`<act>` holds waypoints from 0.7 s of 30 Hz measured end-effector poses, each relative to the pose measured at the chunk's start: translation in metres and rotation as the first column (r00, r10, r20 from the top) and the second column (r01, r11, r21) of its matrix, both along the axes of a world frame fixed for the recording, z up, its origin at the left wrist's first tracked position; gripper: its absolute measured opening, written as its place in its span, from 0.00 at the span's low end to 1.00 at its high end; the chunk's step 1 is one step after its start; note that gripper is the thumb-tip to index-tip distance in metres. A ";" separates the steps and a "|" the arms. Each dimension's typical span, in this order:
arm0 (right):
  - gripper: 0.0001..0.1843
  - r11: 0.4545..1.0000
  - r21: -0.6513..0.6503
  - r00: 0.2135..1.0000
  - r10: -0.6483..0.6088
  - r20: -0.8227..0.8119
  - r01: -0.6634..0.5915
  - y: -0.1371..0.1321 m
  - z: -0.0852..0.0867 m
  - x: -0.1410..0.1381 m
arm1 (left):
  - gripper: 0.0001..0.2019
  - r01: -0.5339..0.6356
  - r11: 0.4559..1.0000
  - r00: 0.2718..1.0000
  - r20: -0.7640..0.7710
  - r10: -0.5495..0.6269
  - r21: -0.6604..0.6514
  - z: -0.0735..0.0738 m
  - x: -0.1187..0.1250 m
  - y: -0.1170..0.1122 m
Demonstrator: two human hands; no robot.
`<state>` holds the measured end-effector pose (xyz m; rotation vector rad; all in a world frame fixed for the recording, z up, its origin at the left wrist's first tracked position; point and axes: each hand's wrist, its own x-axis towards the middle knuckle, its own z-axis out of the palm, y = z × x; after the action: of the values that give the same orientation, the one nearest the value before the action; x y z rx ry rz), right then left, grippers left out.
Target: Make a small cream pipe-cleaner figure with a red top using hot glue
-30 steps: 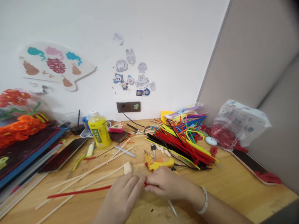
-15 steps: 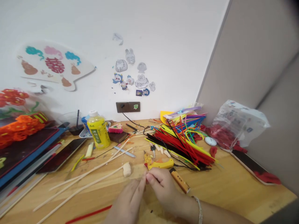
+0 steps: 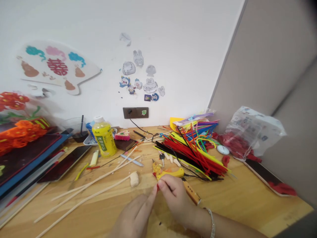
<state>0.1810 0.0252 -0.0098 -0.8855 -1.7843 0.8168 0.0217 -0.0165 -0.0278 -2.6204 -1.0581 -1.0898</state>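
Observation:
My two hands meet low in the middle of the wooden table [image 3: 247, 205]. My right hand [image 3: 176, 198], with a bracelet on its wrist, pinches the tip of a red pipe cleaner [image 3: 158, 187] between thumb and forefinger. The fingers of my left hand [image 3: 135, 215] are pressed together and reach up to the same red tip. The rest of the pipe cleaner is hidden under my hands. A yellow-handled tool [image 3: 170, 173] lies just beyond my fingertips, and an orange utility knife [image 3: 191, 193] lies beside my right hand.
A big pile of coloured pipe cleaners [image 3: 195, 148] fills the back right, beside a plastic bag of red pieces [image 3: 247, 132]. Long wooden sticks [image 3: 94, 185] lie to the left. A yellow bottle [image 3: 104, 137], a dark tablet [image 3: 64, 163] and stacked boards [image 3: 22, 158] stand further left.
Both hands have drawn the red pipe cleaner toward me; its long left part has slid out of view at the bottom. The orange utility knife, covered a second ago, now shows.

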 end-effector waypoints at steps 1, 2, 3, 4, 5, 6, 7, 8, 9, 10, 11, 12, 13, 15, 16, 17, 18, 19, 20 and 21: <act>0.19 1.000 -0.016 1.000 0.014 -0.014 -0.014 0.002 -0.001 0.000 | 0.28 -0.008 1.000 1.000 -0.001 0.008 0.002 0.000 0.000 0.000; 0.20 0.999 -0.027 0.999 0.031 -0.023 -0.032 0.004 -0.002 0.001 | 0.28 -0.024 1.000 1.000 0.003 0.024 0.005 0.000 -0.001 0.001; 0.21 0.998 -0.028 0.998 0.052 -0.021 -0.053 0.008 -0.002 0.003 | 0.28 -0.046 0.999 0.999 0.002 0.046 -0.001 0.001 -0.003 0.002; 0.22 0.997 -0.007 0.997 0.076 -0.002 -0.076 0.012 -0.003 0.006 | 0.27 -0.069 0.998 0.998 -0.008 0.069 -0.006 0.002 -0.004 0.004; 0.23 0.994 0.044 0.994 0.101 0.037 -0.102 0.017 -0.003 0.009 | 0.25 -0.093 0.996 0.995 -0.024 0.093 -0.004 0.003 -0.006 0.005; 0.24 0.984 0.121 0.987 0.122 0.101 -0.134 0.021 -0.001 0.014 | 0.24 -0.114 0.993 0.992 -0.046 0.115 0.011 0.005 -0.007 0.007; 0.23 0.959 0.218 0.971 0.139 0.196 -0.182 0.025 0.001 0.018 | 0.22 -0.126 0.991 0.989 -0.072 0.128 0.040 0.007 -0.008 0.008; 0.23 0.922 0.307 0.944 0.143 0.296 -0.236 0.028 0.003 0.023 | 0.20 -0.131 0.988 0.986 -0.096 0.139 0.082 0.010 -0.009 0.009; 0.23 0.885 0.371 0.915 0.129 0.383 -0.280 0.030 0.006 0.027 | 0.19 -0.127 0.984 0.983 -0.116 0.142 0.127 0.014 -0.009 0.010; 0.22 0.856 0.407 0.880 0.108 0.463 -0.320 0.032 0.009 0.030 | 0.18 -0.120 0.980 0.981 -0.134 0.142 0.157 0.017 -0.008 0.011; 0.21 0.836 0.423 0.843 0.083 0.531 -0.349 0.033 0.012 0.032 | 0.17 -0.114 0.978 0.978 -0.151 0.141 0.174 0.020 -0.008 0.011; 0.19 0.826 0.423 0.807 0.062 0.588 -0.372 0.034 0.014 0.033 | 0.17 -0.107 0.976 0.977 -0.162 0.139 0.190 0.023 -0.007 0.011; 0.17 0.823 0.409 0.768 0.052 0.638 -0.395 0.033 0.015 0.034 | 0.17 -0.103 0.973 0.975 -0.172 0.140 0.205 0.026 -0.006 0.011; 0.12 0.834 0.349 0.707 0.068 0.704 -0.427 0.033 0.016 0.032 | 0.16 -0.106 0.964 0.970 -0.189 0.154 0.242 0.029 -0.005 0.011; 0.10 0.849 0.308 0.694 0.092 0.714 -0.430 0.032 0.015 0.031 | 0.17 -0.111 0.960 0.966 -0.198 0.166 0.258 0.030 -0.005 0.011; 0.09 0.868 0.263 0.697 0.124 0.707 -0.421 0.032 0.013 0.030 | 0.17 -0.115 0.955 0.962 -0.209 0.176 0.274 0.031 -0.005 0.011; 0.10 0.888 0.217 0.716 0.161 0.679 -0.406 0.031 0.012 0.029 | 0.17 -0.121 0.951 0.956 -0.223 0.189 0.284 0.031 -0.005 0.011; 0.11 0.907 0.169 0.749 0.201 0.631 -0.385 0.031 0.010 0.028 | 0.18 -0.128 0.948 0.951 -0.236 0.200 0.290 0.031 -0.005 0.011; 0.13 0.924 0.121 0.792 0.236 0.564 -0.362 0.031 0.008 0.027 | 0.18 -0.132 0.947 0.946 -0.247 0.209 0.294 0.030 -0.005 0.011; 0.14 0.937 0.076 0.834 0.263 0.485 -0.340 0.031 0.007 0.025 | 0.18 -0.136 0.945 0.943 -0.253 0.215 0.297 0.030 -0.005 0.011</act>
<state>0.2064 0.0562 -0.0026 -0.7419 -2.4312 0.6746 0.0162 -0.0056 0.0022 -2.3191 -0.9772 -0.7354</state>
